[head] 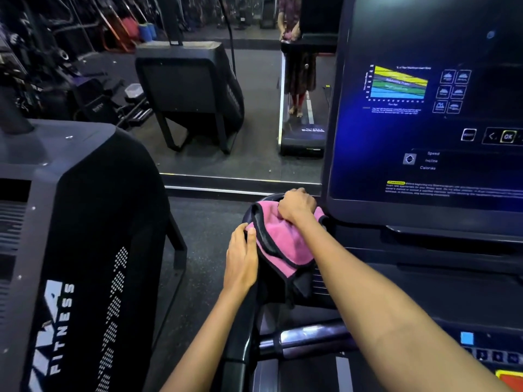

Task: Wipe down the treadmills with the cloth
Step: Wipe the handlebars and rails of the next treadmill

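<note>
A pink cloth (285, 241) with a dark hem lies draped over the left front corner of the treadmill console (424, 250). My right hand (297, 206) grips the top of the cloth with curled fingers, just left of the lit screen (430, 108). My left hand (242, 258) holds the black side handrail (240, 340), its thumb touching the cloth's left edge. The cloth's lower corner hangs down over the console side.
A second black machine marked FITNESS (79, 250) stands close on the left. A wall mirror (226, 108) ahead reflects the gym floor and a standing person. A chrome grip bar (305, 339) crosses below the console. Dark floor lies between the machines.
</note>
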